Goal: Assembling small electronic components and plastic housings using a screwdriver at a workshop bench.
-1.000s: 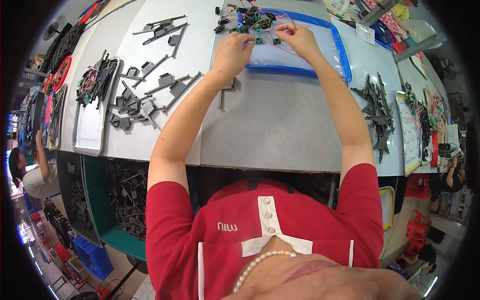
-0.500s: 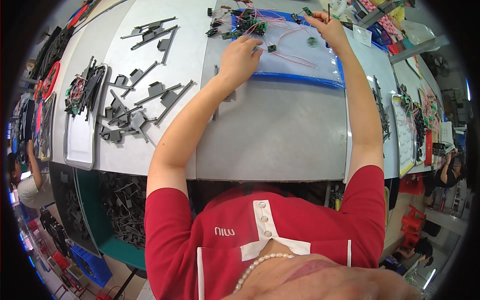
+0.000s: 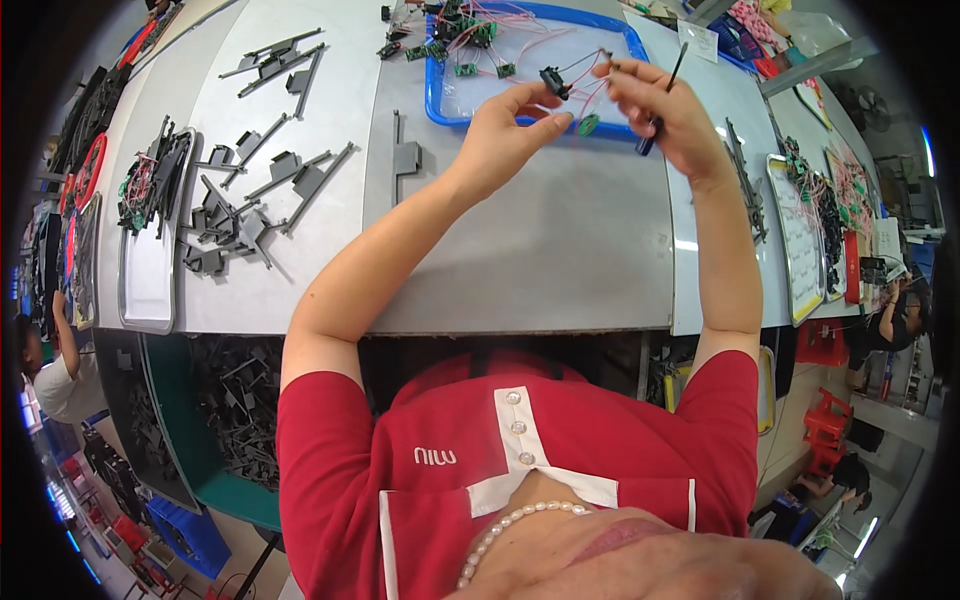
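My left hand (image 3: 512, 135) pinches a small black wired part (image 3: 554, 83) in front of the blue tray. From that part, thin wires run to my right hand (image 3: 662, 112), whose fingertips are closed near them, slightly blurred. A slim dark tool (image 3: 651, 133) with a thin shaft lies across the right palm, held by the curled fingers. A small round green circuit board (image 3: 587, 124) hangs between the hands. Behind them, the blue-rimmed tray (image 3: 435, 95) bears a tangle of pink wires and green circuit boards (image 3: 480, 36).
Grey plastic brackets (image 3: 310, 180) are scattered on the table at the left; a single bracket (image 3: 405, 158) lies left of my forearm. White trays (image 3: 150, 285) with wired parts stand at both sides. A green bin (image 3: 170, 410) full of brackets is below the table edge.
Both hands have come back toward me from the wire pile and closer together. The left now holds the black wired part, and the round board has moved with the wires.
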